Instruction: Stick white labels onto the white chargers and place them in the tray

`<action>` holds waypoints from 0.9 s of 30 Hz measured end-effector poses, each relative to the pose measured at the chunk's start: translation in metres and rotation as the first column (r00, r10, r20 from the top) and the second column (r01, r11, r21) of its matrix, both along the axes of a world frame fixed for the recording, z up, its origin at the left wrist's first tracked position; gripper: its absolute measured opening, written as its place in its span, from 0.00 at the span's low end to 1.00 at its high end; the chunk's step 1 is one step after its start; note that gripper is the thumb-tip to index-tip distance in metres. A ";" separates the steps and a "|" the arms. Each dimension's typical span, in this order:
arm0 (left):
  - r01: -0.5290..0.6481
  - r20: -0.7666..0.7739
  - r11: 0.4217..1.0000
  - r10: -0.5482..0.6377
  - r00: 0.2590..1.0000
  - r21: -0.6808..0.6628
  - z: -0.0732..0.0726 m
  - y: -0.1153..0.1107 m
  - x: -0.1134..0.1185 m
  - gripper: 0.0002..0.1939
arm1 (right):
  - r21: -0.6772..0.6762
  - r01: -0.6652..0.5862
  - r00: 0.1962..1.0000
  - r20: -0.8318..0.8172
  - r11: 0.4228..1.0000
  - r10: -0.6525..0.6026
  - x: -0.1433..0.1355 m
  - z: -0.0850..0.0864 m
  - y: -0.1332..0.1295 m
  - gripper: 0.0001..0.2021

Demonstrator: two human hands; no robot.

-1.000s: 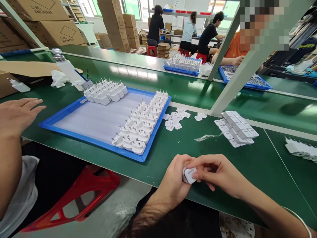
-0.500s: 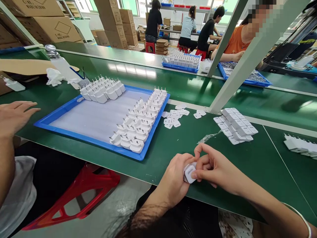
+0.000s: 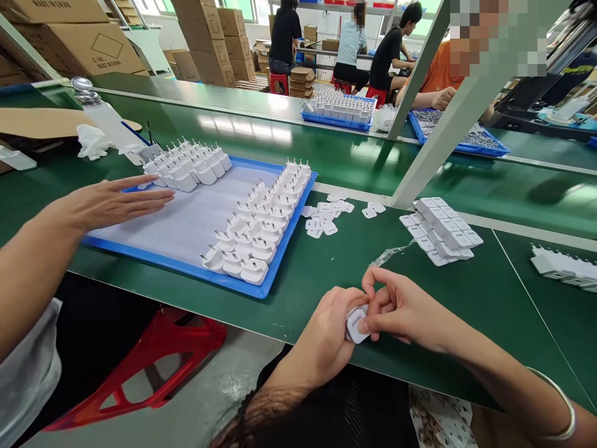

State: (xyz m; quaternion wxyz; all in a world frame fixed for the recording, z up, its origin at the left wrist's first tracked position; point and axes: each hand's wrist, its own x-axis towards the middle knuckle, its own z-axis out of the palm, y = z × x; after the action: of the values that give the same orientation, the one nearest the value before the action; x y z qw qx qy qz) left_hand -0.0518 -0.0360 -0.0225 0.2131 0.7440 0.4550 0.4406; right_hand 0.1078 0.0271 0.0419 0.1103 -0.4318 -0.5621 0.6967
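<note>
L hand (image 3: 326,336) cupped round small white block (image 3: 357,325) at its 3 o'clock; R hand (image 3: 405,314) beyond, thumb on printed face; long axis unclear. Blue tray (image 3: 233,282), 10 o'clock: pronged plugs (image 3: 254,270), R side & far L corner. Loose cards (image 3: 331,228) 12 o'clock, stacked cards (image 3: 459,239) approx 2

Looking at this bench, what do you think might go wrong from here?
The small white piece is pinched between the left hand and right hand near the table's front edge, so a slip might drop it to the floor.

The co-worker's hand is over the blue tray, close to upright-pronged plugs, and may knock some over.

The loose white tags could scatter if brushed.
</note>
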 end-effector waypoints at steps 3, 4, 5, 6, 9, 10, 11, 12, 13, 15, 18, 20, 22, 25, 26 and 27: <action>-0.005 0.007 1.000 0.006 1.000 -0.019 -0.002 0.000 -0.001 0.21 | 0.014 -0.004 1.000 0.000 1.000 0.004 0.000 -0.002 0.000 0.20; -0.005 0.013 0.999 0.005 1.000 -0.046 -0.003 0.000 -0.001 0.20 | 0.025 -0.006 1.000 0.002 1.000 0.006 0.000 -0.002 -0.001 0.20; -0.003 0.020 0.997 0.005 1.000 -0.079 -0.004 0.000 -0.001 0.19 | 0.035 -0.007 1.000 0.004 0.999 0.007 0.000 -0.002 -0.001 0.19; -0.003 0.027 0.993 0.006 1.000 -0.117 -0.004 0.000 -0.001 0.18 | 0.046 -0.008 1.000 0.007 0.999 0.007 0.000 -0.002 -0.002 0.18; -0.011 0.063 0.974 0.026 0.998 -0.225 -0.002 0.000 -0.002 0.14 | 0.079 -0.009 1.000 0.015 0.997 0.008 0.001 -0.002 -0.005 0.16; -0.016 0.080 0.966 0.037 0.996 -0.258 -0.001 0.000 -0.002 0.14 | 0.089 -0.006 1.000 0.014 0.996 0.004 0.001 -0.001 -0.006 0.16; -0.018 0.099 0.957 0.048 0.994 -0.289 0.000 0.000 -0.001 0.13 | 0.098 -0.001 1.000 0.011 0.995 0.000 0.001 -0.001 -0.007 0.16; -0.014 0.119 0.948 0.055 0.991 -0.317 0.000 0.000 -0.001 0.13 | 0.105 0.003 1.000 0.011 0.995 -0.004 0.001 0.000 -0.007 0.15; -0.008 0.140 0.940 0.060 0.988 -0.342 0.001 0.000 -0.001 0.13 | 0.111 0.004 1.000 0.013 0.994 -0.005 0.001 0.000 -0.008 0.15; 0.003 0.177 0.926 0.069 0.982 -0.379 0.002 0.000 -0.001 0.13 | 0.137 0.002 1.000 0.025 0.991 -0.006 0.000 0.002 -0.010 0.14; 0.011 0.205 0.912 0.080 0.976 -0.410 0.005 -0.001 -0.001 0.14 | 0.257 -0.009 0.998 0.067 0.966 -0.009 -0.001 0.003 -0.012 0.15; 0.016 0.238 0.903 0.096 0.966 -0.429 0.008 -0.001 -0.001 0.15 | 0.378 -0.005 0.991 0.122 0.926 -0.045 -0.001 0.003 -0.013 0.15; 0.043 0.314 0.890 0.115 0.942 -0.454 0.010 -0.001 -0.001 0.17 | 0.464 0.015 0.986 0.143 0.886 -0.092 0.000 0.002 -0.014 0.14; 0.111 0.458 0.870 0.140 0.878 -0.480 0.012 0.001 -0.001 0.23 | 0.517 0.121 0.986 0.034 0.847 -0.161 0.003 -0.001 -0.011 0.09; 0.140 0.497 0.867 0.136 0.857 -0.479 0.012 0.002 -0.001 0.25 | 0.516 0.163 0.984 -0.023 0.841 -0.176 0.004 -0.002 -0.010 0.09; 0.165 0.531 0.867 0.129 0.838 -0.470 0.011 0.002 -0.001 0.26 | 0.495 0.187 0.982 -0.076 0.849 -0.172 0.004 -0.003 -0.009 0.09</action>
State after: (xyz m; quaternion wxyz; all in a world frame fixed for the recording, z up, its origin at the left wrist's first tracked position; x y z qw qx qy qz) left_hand -0.0532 -0.0335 -0.0112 0.5221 0.5110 0.4655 0.4995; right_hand 0.1121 0.0179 0.0386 0.2910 -0.4288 -0.6788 0.5202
